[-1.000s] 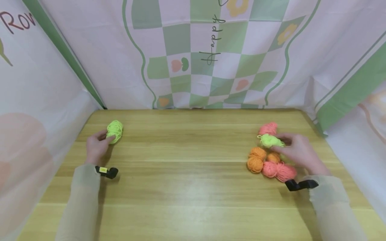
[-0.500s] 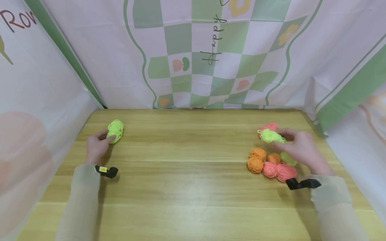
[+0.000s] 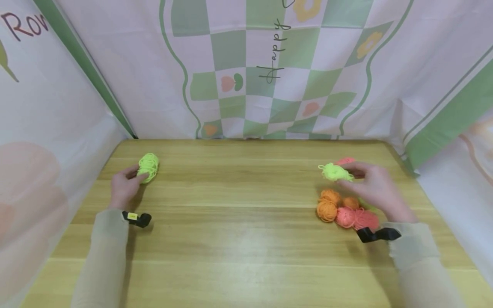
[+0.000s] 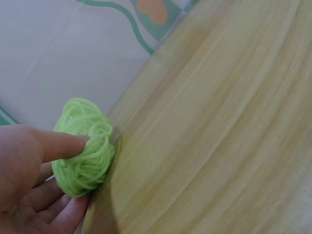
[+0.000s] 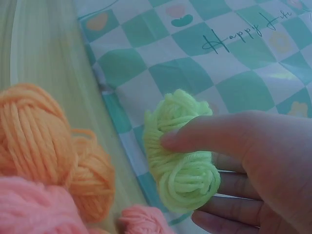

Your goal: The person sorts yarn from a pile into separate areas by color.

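Observation:
At the far left of the table, my left hand [image 3: 125, 186] pinches a neon yellow-green yarn ball [image 3: 148, 167] between thumb and fingers. The left wrist view shows the thumb pressed on the strands of this yarn ball [image 4: 84, 161]. On the right, my right hand [image 3: 371, 184] grips a second yellow-green yarn ball [image 3: 334, 172], raised above the table. A loose loop sticks out at its left end. In the right wrist view the thumb lies across this ball [image 5: 187, 183], with the fingers behind it. Below that hand lie orange yarn [image 3: 327, 210] and pink yarn [image 3: 362, 218].
Another pink yarn ball [image 3: 345, 161] lies behind the right hand, mostly hidden. A smaller orange ball [image 3: 350, 202] and a partly covered yellow-green one [image 3: 367, 204] sit in the cluster. The wooden table [image 3: 231, 239] meets a checkered curtain [image 3: 258, 102] at its back edge.
My right hand has lifted the yellow-green yarn ball up and moved it left, away from the cluster. My left hand has stayed almost still with its yarn ball.

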A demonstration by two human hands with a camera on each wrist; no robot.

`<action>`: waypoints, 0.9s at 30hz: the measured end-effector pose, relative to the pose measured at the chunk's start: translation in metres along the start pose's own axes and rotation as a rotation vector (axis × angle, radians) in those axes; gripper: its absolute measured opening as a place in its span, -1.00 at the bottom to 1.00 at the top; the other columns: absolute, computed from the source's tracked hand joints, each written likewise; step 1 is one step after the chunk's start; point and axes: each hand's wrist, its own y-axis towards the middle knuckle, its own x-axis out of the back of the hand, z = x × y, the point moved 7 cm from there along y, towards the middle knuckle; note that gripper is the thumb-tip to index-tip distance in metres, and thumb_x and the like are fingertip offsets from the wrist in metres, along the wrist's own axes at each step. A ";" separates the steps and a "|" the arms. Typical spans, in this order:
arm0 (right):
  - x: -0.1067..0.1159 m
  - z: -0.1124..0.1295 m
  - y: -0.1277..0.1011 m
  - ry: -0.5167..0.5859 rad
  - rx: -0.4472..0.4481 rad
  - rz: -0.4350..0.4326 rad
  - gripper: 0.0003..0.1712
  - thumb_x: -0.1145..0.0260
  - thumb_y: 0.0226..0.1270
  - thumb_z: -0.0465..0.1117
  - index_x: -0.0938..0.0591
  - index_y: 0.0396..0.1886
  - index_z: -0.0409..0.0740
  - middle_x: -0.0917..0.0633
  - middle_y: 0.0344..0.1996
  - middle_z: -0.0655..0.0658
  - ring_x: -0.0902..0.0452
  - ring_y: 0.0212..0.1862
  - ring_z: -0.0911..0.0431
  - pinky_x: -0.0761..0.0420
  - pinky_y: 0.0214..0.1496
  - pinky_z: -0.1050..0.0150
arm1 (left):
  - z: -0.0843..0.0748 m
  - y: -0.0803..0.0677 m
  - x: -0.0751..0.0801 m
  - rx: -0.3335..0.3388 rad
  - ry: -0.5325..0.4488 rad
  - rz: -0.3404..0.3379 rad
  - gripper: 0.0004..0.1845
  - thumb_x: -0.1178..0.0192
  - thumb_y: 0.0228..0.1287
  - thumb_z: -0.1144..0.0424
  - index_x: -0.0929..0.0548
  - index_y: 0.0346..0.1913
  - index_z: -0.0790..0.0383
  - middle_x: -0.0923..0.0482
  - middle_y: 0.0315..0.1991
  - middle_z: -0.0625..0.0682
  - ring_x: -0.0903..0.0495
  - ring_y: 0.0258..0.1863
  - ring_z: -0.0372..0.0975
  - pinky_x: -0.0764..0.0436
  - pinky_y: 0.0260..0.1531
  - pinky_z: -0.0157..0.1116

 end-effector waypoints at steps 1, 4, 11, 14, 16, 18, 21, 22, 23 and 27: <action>-0.002 0.001 0.001 0.005 -0.006 0.006 -0.52 -0.55 0.24 -0.01 -0.73 0.13 -0.02 -0.75 -0.02 -0.16 -0.67 -0.02 -0.15 -0.61 -0.07 0.22 | 0.000 0.000 0.000 0.000 -0.001 0.000 -0.34 -0.23 0.47 0.15 -0.32 0.49 0.37 -0.36 0.39 0.37 -0.35 0.36 0.14 -0.38 0.33 0.03; -0.008 0.005 0.003 0.017 -0.010 0.020 -0.50 -0.56 0.22 0.04 -0.72 0.13 0.00 -0.75 -0.02 -0.13 -0.66 -0.01 -0.11 -0.60 -0.08 0.27 | 0.000 0.000 0.000 -0.001 0.002 0.004 -0.34 -0.22 0.47 0.16 -0.31 0.49 0.37 -0.35 0.40 0.37 -0.35 0.36 0.14 -0.38 0.33 0.03; -0.021 0.012 0.009 0.026 0.006 0.026 -0.48 -0.60 0.18 -0.02 -0.73 0.10 -0.10 -0.74 -0.03 -0.16 -0.67 -0.04 -0.12 -0.65 -0.04 0.08 | 0.001 0.000 0.000 -0.001 0.005 0.002 -0.34 -0.23 0.47 0.15 -0.32 0.49 0.37 -0.36 0.39 0.37 -0.35 0.36 0.14 -0.38 0.32 0.04; -0.027 0.018 0.009 0.041 0.045 0.031 -0.52 -0.59 0.20 -0.09 -0.73 0.08 -0.17 -0.74 -0.04 -0.20 -0.66 -0.04 -0.14 -0.63 0.00 -0.09 | 0.002 0.000 0.000 0.000 0.006 -0.001 -0.34 -0.23 0.47 0.15 -0.32 0.49 0.36 -0.36 0.40 0.36 -0.35 0.36 0.14 -0.38 0.33 0.03; -0.032 0.021 0.010 0.058 0.072 0.037 -0.54 -0.58 0.21 -0.12 -0.73 0.07 -0.19 -0.74 -0.05 -0.19 -0.66 -0.04 -0.13 -0.62 0.02 -0.12 | 0.001 0.000 0.000 0.000 0.007 -0.004 -0.34 -0.23 0.46 0.15 -0.32 0.49 0.36 -0.36 0.39 0.36 -0.36 0.36 0.13 -0.38 0.33 0.03; -0.037 0.023 0.010 0.064 0.094 0.042 -0.56 -0.58 0.22 -0.12 -0.73 0.05 -0.20 -0.74 -0.06 -0.17 -0.66 -0.05 -0.12 -0.62 0.02 -0.11 | 0.001 0.000 0.000 0.003 0.003 -0.009 -0.34 -0.24 0.46 0.15 -0.33 0.49 0.36 -0.37 0.39 0.35 -0.37 0.35 0.12 -0.39 0.32 0.02; -0.044 0.026 0.010 0.072 0.107 0.048 -0.58 -0.57 0.22 -0.12 -0.74 0.04 -0.19 -0.75 -0.07 -0.15 -0.66 -0.06 -0.11 -0.62 0.01 -0.10 | 0.001 0.000 0.000 0.005 0.001 -0.011 -0.34 -0.25 0.46 0.14 -0.34 0.48 0.36 -0.38 0.39 0.35 -0.37 0.35 0.12 -0.40 0.32 0.02; -0.047 0.027 0.011 0.074 0.110 0.053 -0.58 -0.57 0.23 -0.13 -0.74 0.04 -0.20 -0.75 -0.07 -0.16 -0.66 -0.06 -0.12 -0.62 0.01 -0.10 | 0.001 0.000 0.000 0.007 -0.001 -0.011 -0.34 -0.25 0.46 0.14 -0.34 0.48 0.36 -0.38 0.39 0.35 -0.37 0.35 0.12 -0.40 0.32 0.02; -0.049 0.027 0.011 0.072 0.109 0.057 -0.58 -0.56 0.23 -0.13 -0.74 0.04 -0.19 -0.75 -0.07 -0.16 -0.66 -0.06 -0.13 -0.63 0.01 -0.11 | 0.000 0.000 0.000 0.006 -0.003 -0.011 -0.34 -0.25 0.46 0.14 -0.34 0.48 0.36 -0.37 0.39 0.35 -0.36 0.35 0.12 -0.40 0.32 0.02; -0.059 0.031 0.011 0.075 0.109 0.085 -0.57 -0.55 0.24 -0.11 -0.73 0.05 -0.20 -0.75 -0.05 -0.18 -0.66 -0.06 -0.16 -0.65 0.00 -0.14 | 0.000 0.000 -0.001 0.004 -0.002 -0.008 -0.33 -0.25 0.46 0.14 -0.33 0.49 0.36 -0.37 0.39 0.35 -0.36 0.35 0.12 -0.40 0.32 0.02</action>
